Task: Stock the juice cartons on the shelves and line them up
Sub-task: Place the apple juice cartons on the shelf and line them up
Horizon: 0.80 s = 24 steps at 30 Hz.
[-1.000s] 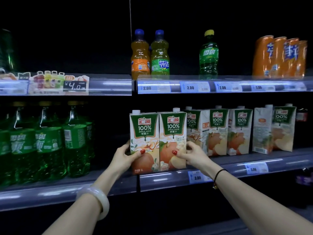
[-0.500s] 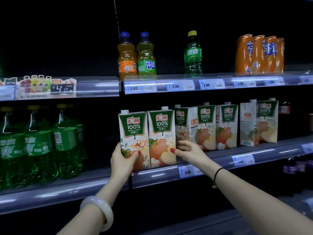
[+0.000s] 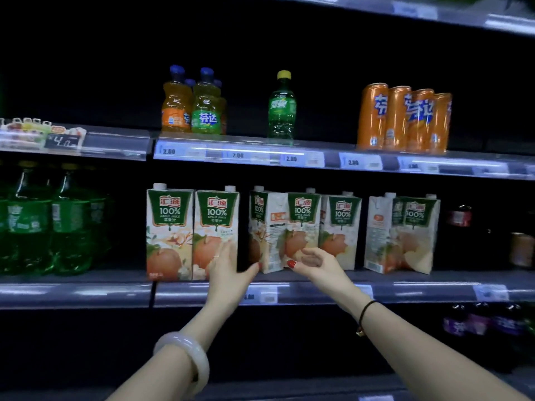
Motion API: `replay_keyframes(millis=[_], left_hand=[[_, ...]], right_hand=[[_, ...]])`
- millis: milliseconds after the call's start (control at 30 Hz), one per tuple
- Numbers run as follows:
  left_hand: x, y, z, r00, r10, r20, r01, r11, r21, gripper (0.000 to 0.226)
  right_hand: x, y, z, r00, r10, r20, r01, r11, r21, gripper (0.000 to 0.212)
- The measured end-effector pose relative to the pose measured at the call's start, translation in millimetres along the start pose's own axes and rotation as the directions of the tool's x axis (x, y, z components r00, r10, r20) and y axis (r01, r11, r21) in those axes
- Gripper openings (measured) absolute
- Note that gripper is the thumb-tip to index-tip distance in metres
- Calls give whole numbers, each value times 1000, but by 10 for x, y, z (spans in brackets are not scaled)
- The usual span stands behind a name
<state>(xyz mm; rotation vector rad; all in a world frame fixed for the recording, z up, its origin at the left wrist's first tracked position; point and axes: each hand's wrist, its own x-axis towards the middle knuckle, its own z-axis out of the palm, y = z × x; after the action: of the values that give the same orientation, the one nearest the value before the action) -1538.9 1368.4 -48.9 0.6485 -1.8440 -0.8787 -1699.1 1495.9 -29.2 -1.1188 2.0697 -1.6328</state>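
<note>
Several apple juice cartons stand on the middle shelf (image 3: 318, 287). Two front-facing cartons (image 3: 169, 230) (image 3: 215, 224) stand side by side at the shelf's front edge. Behind and right of them, a turned carton (image 3: 267, 227) and two more cartons (image 3: 304, 221) (image 3: 341, 224) sit crooked; a further pair (image 3: 405, 233) stands farther right. My left hand (image 3: 228, 270) is spread open, its fingers against the second carton's right lower corner. My right hand (image 3: 315, 263) is open with fingers apart, just in front of the turned carton's base, gripping nothing.
Large green soda bottles (image 3: 43, 224) fill the left of the same shelf. On the shelf above stand orange and green small bottles (image 3: 191, 105), one green bottle (image 3: 282, 108) and orange cans (image 3: 405, 120). Dark bottles (image 3: 460, 218) sit at the far right.
Both hands let go of the two front cartons and moved right. The left hand went from the left carton's side to the second carton's right edge; the right hand reached toward the turned carton.
</note>
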Motion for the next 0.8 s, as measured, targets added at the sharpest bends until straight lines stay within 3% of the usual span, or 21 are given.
replay_keyframes(millis=[167, 400, 533, 633, 800], left_hand=[[-61, 262, 375, 988, -29, 152, 41, 996, -77, 81], [162, 277, 558, 997, -19, 77, 19, 1000, 6, 75], [308, 156, 692, 983, -68, 173, 61, 997, 46, 68], [357, 98, 847, 968, -117, 221, 94, 989, 113, 57], [342, 106, 1069, 973, -162, 164, 113, 955, 273, 72]], right_hand=[[47, 69, -285, 1000, -6, 15, 7, 999, -41, 61], [354, 174, -312, 999, -39, -8, 39, 998, -56, 65], [510, 268, -261, 999, -31, -24, 29, 997, -71, 74], [614, 315, -257, 998, -34, -52, 29, 996, -85, 68], [701, 349, -271, 995, -77, -69, 70, 993, -95, 64]])
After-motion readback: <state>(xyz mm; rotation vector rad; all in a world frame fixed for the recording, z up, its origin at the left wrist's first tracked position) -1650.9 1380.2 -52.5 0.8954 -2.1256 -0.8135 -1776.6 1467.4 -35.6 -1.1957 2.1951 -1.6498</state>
